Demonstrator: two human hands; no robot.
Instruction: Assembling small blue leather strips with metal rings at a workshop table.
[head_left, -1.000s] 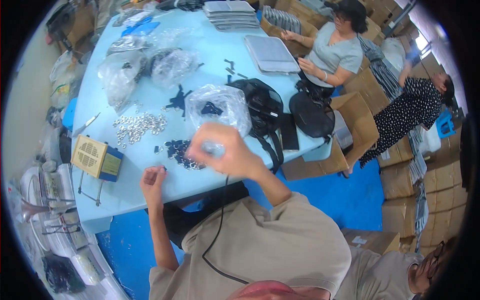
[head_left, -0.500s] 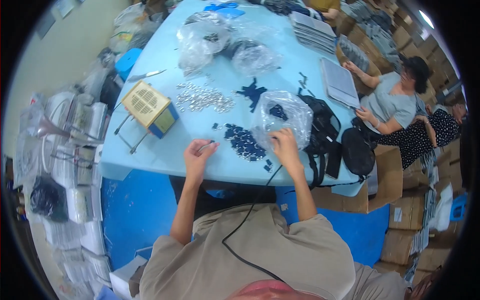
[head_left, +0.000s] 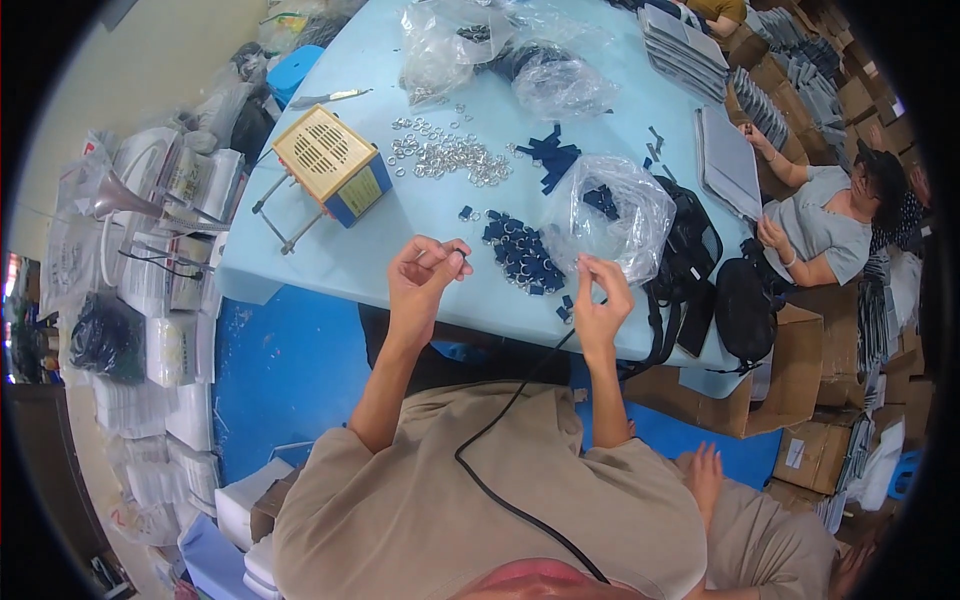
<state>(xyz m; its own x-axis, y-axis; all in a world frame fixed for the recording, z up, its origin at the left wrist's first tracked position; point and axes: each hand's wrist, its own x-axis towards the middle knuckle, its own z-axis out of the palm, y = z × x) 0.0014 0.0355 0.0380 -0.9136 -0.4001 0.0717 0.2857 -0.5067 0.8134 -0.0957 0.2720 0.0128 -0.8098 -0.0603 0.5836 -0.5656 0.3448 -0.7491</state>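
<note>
Device (head_left: 330, 165) sat left on the desk (head_left: 345, 265), rings (head_left: 455, 157) right of it, tabs (head_left: 522, 255) nearer the front edge, bag (head_left: 640, 235) right of those, backpack (head_left: 692, 235) past that.

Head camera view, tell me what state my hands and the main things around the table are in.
Left hand: pinching a small dark piece.
Right hand: thumb and forefinger close together; whether it holds anything, I can't tell.
Metal rings: loose, scattered.
Navy tabs with rings: heaped.
Dark strips: loose, overlapping.
Clear plastic bag: crumpled.
Cardboard box: open.
</note>
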